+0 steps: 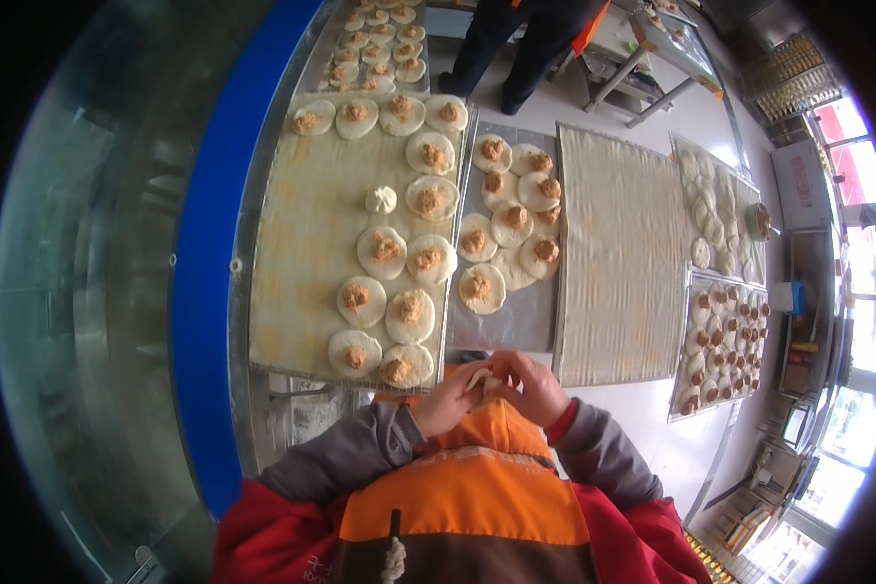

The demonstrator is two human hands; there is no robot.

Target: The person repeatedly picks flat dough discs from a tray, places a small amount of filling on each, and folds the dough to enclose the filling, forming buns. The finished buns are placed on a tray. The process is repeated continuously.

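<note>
Close to my chest, my left hand (445, 403) and my right hand (535, 386) meet with curled fingers around a piece of pale dough (482, 378). The fingers cover most of the dough, so any filling inside cannot be seen. Just beyond my left hand lies a cloth-lined tray (302, 234). It carries several flat dough rounds topped with orange-brown filling, such as the round (396, 366) nearest me. One pleated, closed bun (382, 200) sits among them. Right of that tray, more filled rounds (482, 289) overlap on a grey metal surface (501, 336).
A cloth-covered tray (618, 253) stands to the right. Farther right are a tray of plain dough pieces (715, 219) and a tray of dark-topped pieces (715, 350). Another filled tray (375, 49) is at the far end, near a person's legs (516, 49). A blue edge (209, 253) runs along the left.
</note>
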